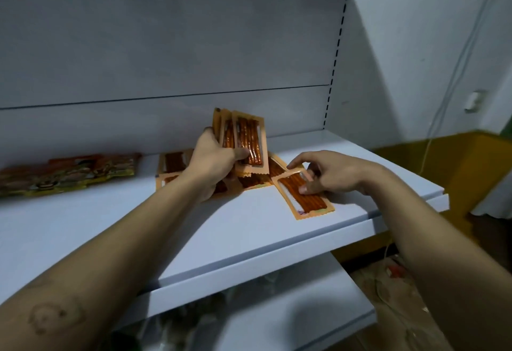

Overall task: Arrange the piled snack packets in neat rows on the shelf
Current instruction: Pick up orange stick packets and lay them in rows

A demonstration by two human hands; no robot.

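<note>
Orange snack packets with clear windows showing brown sticks lie piled (256,180) on the white shelf (227,228). My left hand (213,161) holds a small upright stack of these packets (245,140) above the pile, thumb across the front one. My right hand (329,173) rests on a single packet (303,197) lying flat at the pile's right edge, thumb and fingers pinching its upper end. More packets (171,163) lie flat behind my left wrist, partly hidden.
A row of yellow and red snack packets (66,174) lies flat at the shelf's back left. The slotted upright (336,51) marks the shelf's right end. A lower shelf (291,320) holds dim items. Cables and litter lie on the floor (393,273) at right.
</note>
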